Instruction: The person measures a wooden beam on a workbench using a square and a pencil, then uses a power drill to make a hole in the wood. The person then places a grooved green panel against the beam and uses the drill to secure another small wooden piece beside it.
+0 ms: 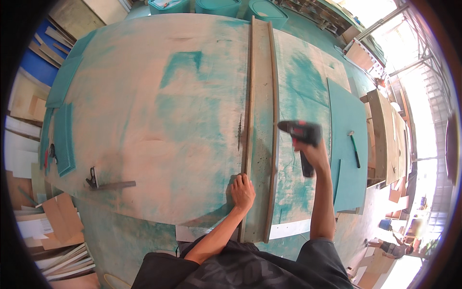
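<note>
My right hand (312,150) is wrapped around the grip of a black and red cordless drill (303,129), slightly blurred. The drill's nose points left, over the right edge of a long channel-shaped beam (263,101). The beam has raised sides and lies lengthwise across the worktable (130,106), whose top is stained teal. My left hand (243,193) is closed over the beam's left raised side, near its close end. Any bit at the drill's tip is too small to make out.
A hammer with a green handle (355,150) lies on a teal sheet (347,106) at right. At left are a try square (110,185) and teal corrugated sheets (66,139). Teal tubs (219,6) stand beyond the far edge. Another person (395,248) is far right.
</note>
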